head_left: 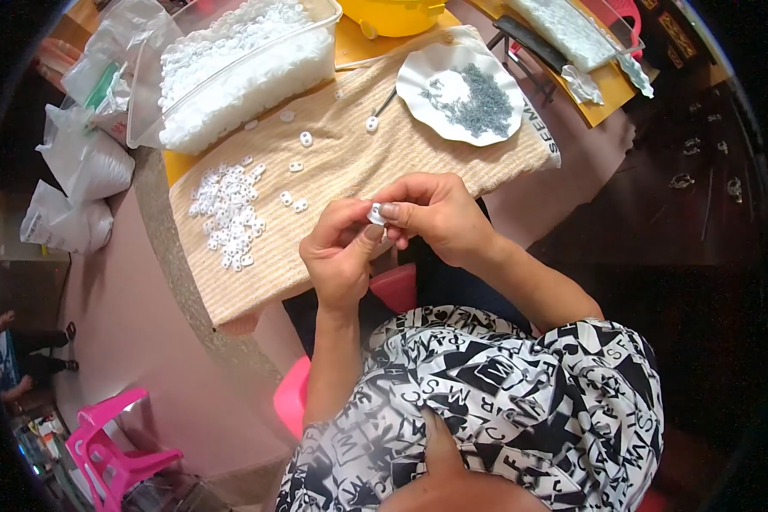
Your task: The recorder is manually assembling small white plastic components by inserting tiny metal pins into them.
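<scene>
Both of my hands meet just over the near edge of the cloth-covered table (290, 247). Between the fingertips is a small white plastic piece (375, 214). My left hand (340, 247) pinches it from the left, and my right hand (435, 213) grips it from the right with thumb and fingers. Part of the piece is hidden by the fingers. A heap of similar white pieces with dark holes (228, 209) lies on the cloth to the left. A few single ones, such as a white piece (306, 138), lie beyond my hands.
A clear bin (145, 119) full of white pieces stands at the far left. A scalloped white plate (414, 78) holds small grey parts at the far right. A thin dark tool (386, 103) lies beside it. A yellow container (392, 17) sits behind; a pink chair (115, 452) stands lower left.
</scene>
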